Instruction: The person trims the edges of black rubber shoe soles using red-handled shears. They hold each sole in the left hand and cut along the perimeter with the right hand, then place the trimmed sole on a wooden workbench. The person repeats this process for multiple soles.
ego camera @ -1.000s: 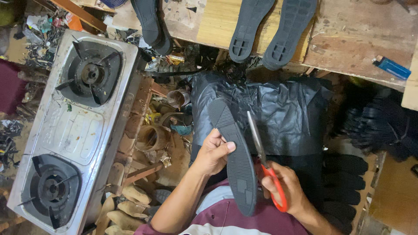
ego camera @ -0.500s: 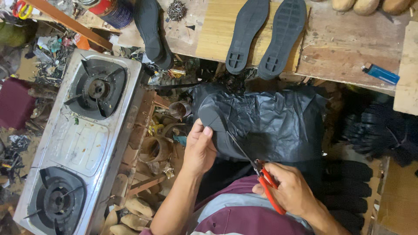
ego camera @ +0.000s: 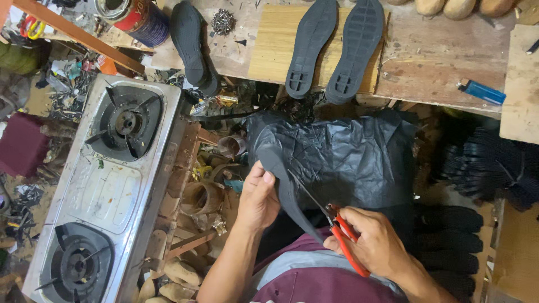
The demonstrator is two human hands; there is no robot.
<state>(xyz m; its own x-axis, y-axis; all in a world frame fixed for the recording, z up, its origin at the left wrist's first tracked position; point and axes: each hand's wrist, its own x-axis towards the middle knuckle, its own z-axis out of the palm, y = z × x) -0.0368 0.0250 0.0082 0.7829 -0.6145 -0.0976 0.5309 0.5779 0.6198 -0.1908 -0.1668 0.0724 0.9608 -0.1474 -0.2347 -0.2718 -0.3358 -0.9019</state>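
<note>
Sole (ego camera: pixel 286 191): right of stove (ego camera: pixel 106 185), edge-on.
Left hand (ego camera: pixel 257 197): fingers grasp sole.
Right hand (ego camera: pixel 375 242): fingers clench scissors (ego camera: pixel 337 227).

The desk (ego camera: pixel 449 73) at the top has bare wood on its right side, near the blue lighter (ego camera: pixel 481 92). Two soles (ego camera: pixel 336 47) and a third sole (ego camera: pixel 191 47) block the middle and left. The stove (ego camera: pixel 106 191) fills the left. A black bag (ego camera: pixel 348 157) fills the middle. Scraps (ego camera: pixel 205 196) crowd the gap between.
</note>
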